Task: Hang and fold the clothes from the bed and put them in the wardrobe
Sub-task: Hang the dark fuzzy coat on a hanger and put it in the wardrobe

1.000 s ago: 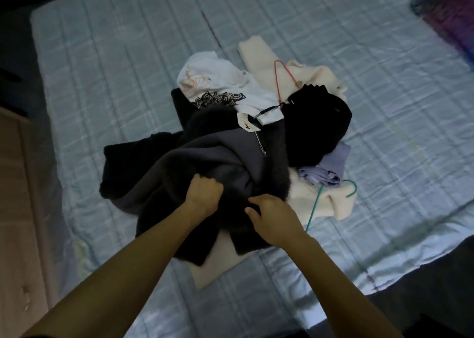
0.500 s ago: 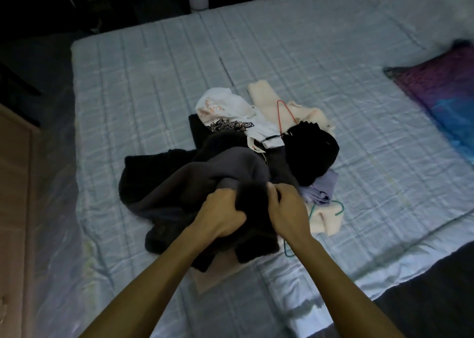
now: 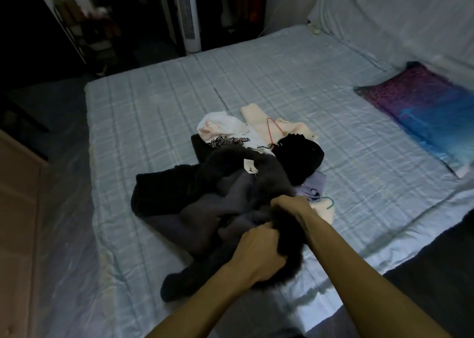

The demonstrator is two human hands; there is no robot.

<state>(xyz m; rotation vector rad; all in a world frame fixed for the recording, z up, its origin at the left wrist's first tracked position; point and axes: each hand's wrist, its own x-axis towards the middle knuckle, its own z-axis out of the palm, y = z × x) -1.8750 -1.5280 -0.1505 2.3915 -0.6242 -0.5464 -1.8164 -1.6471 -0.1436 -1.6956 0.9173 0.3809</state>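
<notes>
A pile of clothes lies in the middle of the bed. On top is a dark grey coat with black fur trim and a small paper tag. My left hand and my right hand both grip its furry edge at the near side of the pile. Behind it lie a white printed shirt, a cream garment with a red hanger on it, a black garment and a lilac garment. A green hanger hook pokes out beside my right hand.
A purple and blue pillow lies at the bed's right. A white tower fan stands beyond the far edge, with dark shelves to its left. A wooden cabinet stands at the left. The near bed edge runs under my forearms.
Both hands have pulled the coat's furry edge toward me and lifted it. The view has tilted up, so the fan and the room behind the bed now show.
</notes>
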